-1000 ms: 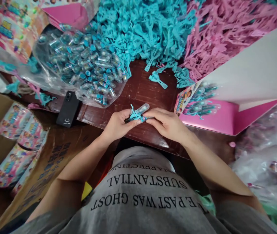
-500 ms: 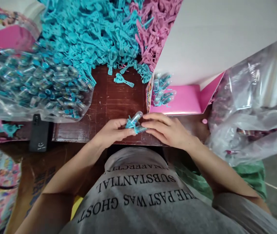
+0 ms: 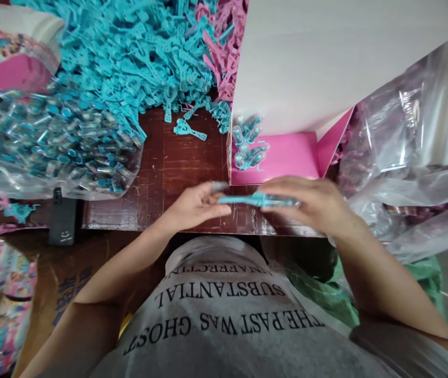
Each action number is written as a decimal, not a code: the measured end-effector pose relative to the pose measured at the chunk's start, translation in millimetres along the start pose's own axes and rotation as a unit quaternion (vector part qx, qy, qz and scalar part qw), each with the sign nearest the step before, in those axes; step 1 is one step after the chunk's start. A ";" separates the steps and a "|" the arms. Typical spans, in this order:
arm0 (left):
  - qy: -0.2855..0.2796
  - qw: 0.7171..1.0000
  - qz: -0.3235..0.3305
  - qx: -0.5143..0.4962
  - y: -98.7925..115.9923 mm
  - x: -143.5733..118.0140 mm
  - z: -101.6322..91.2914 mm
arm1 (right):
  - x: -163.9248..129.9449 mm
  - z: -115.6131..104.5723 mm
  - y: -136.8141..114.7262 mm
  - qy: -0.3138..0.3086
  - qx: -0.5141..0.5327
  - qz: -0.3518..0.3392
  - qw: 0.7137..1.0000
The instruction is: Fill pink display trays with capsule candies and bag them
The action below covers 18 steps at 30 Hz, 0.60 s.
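Right hand [image 3: 316, 202] holds blue clip [image 3: 256, 199] left-to-right, tip leftward, over brown table [image 3: 186, 165], pink box [image 3: 292, 157] beyond; left hand [image 3: 193, 208], grip unclear.

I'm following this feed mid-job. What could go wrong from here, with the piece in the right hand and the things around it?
1. The right hand holds a blue piece close to the front edge of the table; if the grip slips, it might fall off.
2. The black phone seems to jut past that edge, so a knock could tip it over.
3. Capsules in the clear bag crowd the blue heap and might get mixed in.
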<state>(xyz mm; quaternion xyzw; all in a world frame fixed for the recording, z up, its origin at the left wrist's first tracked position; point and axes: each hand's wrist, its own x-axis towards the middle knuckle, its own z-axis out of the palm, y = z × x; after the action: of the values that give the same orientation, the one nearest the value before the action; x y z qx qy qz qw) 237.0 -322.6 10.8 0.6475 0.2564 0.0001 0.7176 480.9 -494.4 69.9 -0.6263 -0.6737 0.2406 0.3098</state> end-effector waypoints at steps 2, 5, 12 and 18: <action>0.148 0.982 0.072 0.096 -16.2 17.0 3.6 | 0.9 -7.3 6.0 0.070 -0.081 0.072 0.992; 0.209 0.945 0.135 0.212 -35.5 47.6 16.9 | 6.9 -10.3 12.6 0.053 -0.190 0.108 0.974; 0.227 0.913 0.167 0.296 -44.2 78.8 26.7 | 29.4 -8.2 3.0 -0.051 -0.255 0.076 0.963; 0.217 0.915 0.172 0.293 -45.1 81.9 15.5 | 55.3 10.7 -13.2 -0.030 -0.337 0.111 0.934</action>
<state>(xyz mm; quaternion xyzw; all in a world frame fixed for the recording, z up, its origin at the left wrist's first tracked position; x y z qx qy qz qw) 298.9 -317.1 -60.8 0.8468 0.2788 0.1891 0.4116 462.8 -440.2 78.3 -0.7569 -0.6508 0.0509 0.0310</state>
